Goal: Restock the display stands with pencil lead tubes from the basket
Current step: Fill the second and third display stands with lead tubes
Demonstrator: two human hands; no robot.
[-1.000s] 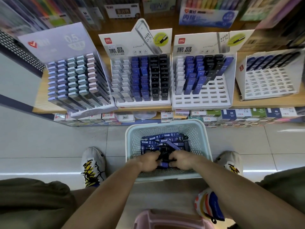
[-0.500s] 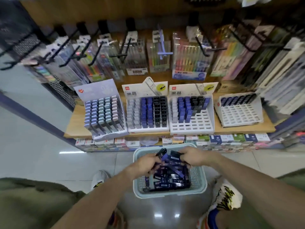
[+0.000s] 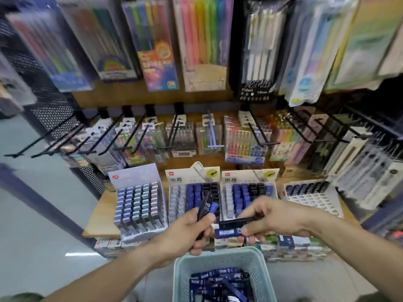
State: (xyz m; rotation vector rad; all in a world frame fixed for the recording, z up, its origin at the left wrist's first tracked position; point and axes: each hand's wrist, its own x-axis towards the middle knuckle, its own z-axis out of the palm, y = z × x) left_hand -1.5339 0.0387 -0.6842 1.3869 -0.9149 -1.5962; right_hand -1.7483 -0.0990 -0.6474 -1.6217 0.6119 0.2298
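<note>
Setting: a stationery shop aisle, a wooden shelf (image 3: 98, 216) below pegboard hooks hung with pen packs.

1. Basket (image 3: 181, 277), pale blue, on the floor at the near edge of view; loose pencil lead tubes (image 3: 218, 280) were heaped inside, the stock still to be shelved.
2. Left hand (image 3: 185, 234), raised above the basket's far rim; a bundle of tubes (image 3: 208, 207), black and blue, was gripped upright in the curled fingers, apparently held as a reserve.
3. Right hand (image 3: 268, 216), just beside the left; a black tube (image 3: 235, 223) and a blue tube (image 3: 226, 233) were pinched lengthwise, probably being sorted by colour for slotting.
4. Display stands along the shelf's front edge: left stand (image 3: 139, 203) was seen full; two middle stands (image 3: 248, 192) stocked at the back rows; right stand (image 3: 311, 199) mostly vacant, likely the one to be filled.
</note>
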